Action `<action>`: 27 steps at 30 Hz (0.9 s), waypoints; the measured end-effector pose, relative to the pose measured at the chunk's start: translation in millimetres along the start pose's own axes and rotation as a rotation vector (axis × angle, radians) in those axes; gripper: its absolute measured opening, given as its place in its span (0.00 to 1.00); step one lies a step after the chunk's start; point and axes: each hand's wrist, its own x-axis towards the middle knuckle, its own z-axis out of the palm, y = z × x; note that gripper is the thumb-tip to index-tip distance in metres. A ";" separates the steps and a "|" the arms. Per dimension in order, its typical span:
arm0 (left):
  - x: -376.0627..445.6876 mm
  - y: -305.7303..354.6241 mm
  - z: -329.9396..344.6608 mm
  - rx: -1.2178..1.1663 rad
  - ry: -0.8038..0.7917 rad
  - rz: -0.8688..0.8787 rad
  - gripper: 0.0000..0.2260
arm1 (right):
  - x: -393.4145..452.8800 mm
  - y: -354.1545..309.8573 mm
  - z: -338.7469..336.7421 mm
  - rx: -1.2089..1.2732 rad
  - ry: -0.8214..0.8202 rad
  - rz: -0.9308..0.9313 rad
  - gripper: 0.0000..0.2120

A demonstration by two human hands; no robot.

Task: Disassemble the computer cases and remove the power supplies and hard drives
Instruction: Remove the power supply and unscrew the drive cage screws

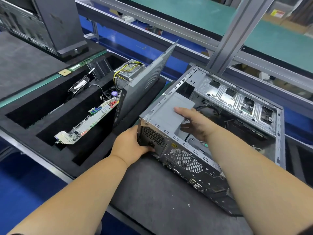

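The left hand (131,143) is curling its fingers around the rear corner of the case (211,133), their tips hidden against the perforated grille, while the right hand (196,122) is reaching inside, thumb lying flat on the smooth grey power supply (171,112) and fingers gripping under its edge, partly lost in shadow. The open sheet-metal case is lying on its side on the dark tabletop (160,200), its near corner blocked by the right forearm. Beyond the left fingers, a side panel (144,82) is leaning in a black foam tray (94,153) beside a motherboard (89,122).
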 end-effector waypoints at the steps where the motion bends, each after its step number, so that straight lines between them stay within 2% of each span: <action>1: 0.6 -0.9 0.1 -0.007 -0.002 0.001 0.29 | 0.9 0.2 -0.7 -0.012 0.007 -0.040 0.37; 6: 1.2 -1.9 1.2 -0.027 -0.006 -0.010 0.29 | 4.1 -1.2 -2.0 -0.020 0.018 -0.090 0.38; 11: 0.3 -2.3 1.1 -0.020 -0.023 0.019 0.31 | 5.4 -0.7 -3.1 0.059 0.057 -0.062 0.27; 17: 0.9 -1.1 -2.9 -0.034 -0.029 0.039 0.30 | 2.0 -0.9 -1.1 0.105 0.092 -0.082 0.24; 18: 1.1 -1.0 -3.9 -0.031 -0.027 0.043 0.30 | 1.3 -1.4 -3.5 0.096 0.088 -0.080 0.24; 23: 0.6 -2.3 -4.5 0.047 -0.020 0.101 0.32 | -0.9 -7.4 -15.9 0.063 0.034 0.001 0.38; 27: 1.0 -5.0 -2.9 0.060 -0.070 0.121 0.32 | -5.3 -5.4 -19.8 0.017 -0.008 0.047 0.34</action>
